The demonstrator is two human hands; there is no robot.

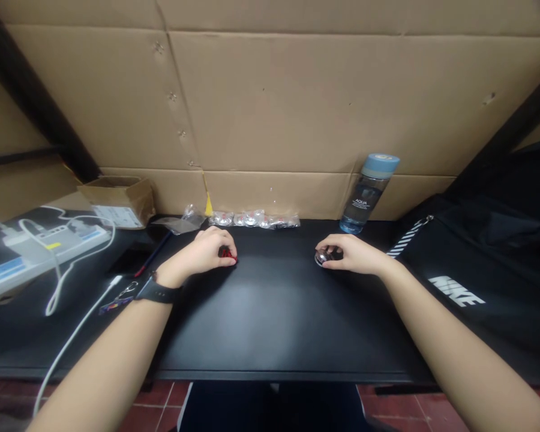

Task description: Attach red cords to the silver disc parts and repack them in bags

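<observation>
Evenly, your hands flank middle of table [270, 324]. Left hand [211, 249], at ten o'clock, is clamped on red piece [229, 254], mostly hidden by fingers. Right hand [344, 251], at two o'clock, grips silvery round piece [323, 257], fingers curled down over it, probably because low, smooth shape offers little edge. Clear packets [249, 218] line twelve o'clock against cardboard wall [315, 108], seemingly leaving you working room; bottle [364, 195] stands towards one o'clock, bag [459, 324] at three.
</observation>
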